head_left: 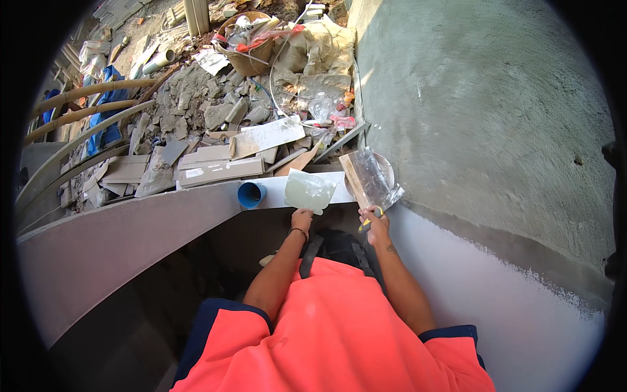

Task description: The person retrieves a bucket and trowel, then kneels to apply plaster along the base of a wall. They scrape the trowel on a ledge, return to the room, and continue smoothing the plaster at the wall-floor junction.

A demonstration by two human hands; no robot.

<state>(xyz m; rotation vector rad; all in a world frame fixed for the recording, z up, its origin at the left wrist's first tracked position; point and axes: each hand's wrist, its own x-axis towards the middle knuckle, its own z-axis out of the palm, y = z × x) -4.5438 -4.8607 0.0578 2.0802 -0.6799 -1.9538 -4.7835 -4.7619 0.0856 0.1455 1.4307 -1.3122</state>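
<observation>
Shirt-front (333, 333) nearest, both arms reaching out over a dark gap. Left hand (302, 220) is closed on the near edge of a pale plate (309, 191), white smears on its face. Right hand (377, 227) is wrapped round the yellow-and-black handle of a broad trowel (367, 181), which overlaps a round tub (388, 171) on the right end of the white ledge (275, 189); can't tell if blade touches rim. Tub contents hidden. Step in hand looks like handling a white coating between tub, trowel and plate, my read. Next move calls for a steady plate and a controlled blade angle, else material could drop off the ledge. Blue pipe end (251, 195) sits left of the plate. Curved parapet (130, 225) runs off left; on the right, wall (490, 130) is grey above, white below, with a ragged boundary. Beyond the ledge: stacked tiles (222, 172), a white board (268, 136), then broken rubble (186, 95). Farther out, a basket (250, 64) of debris beside crumpled sacking (320, 49).
</observation>
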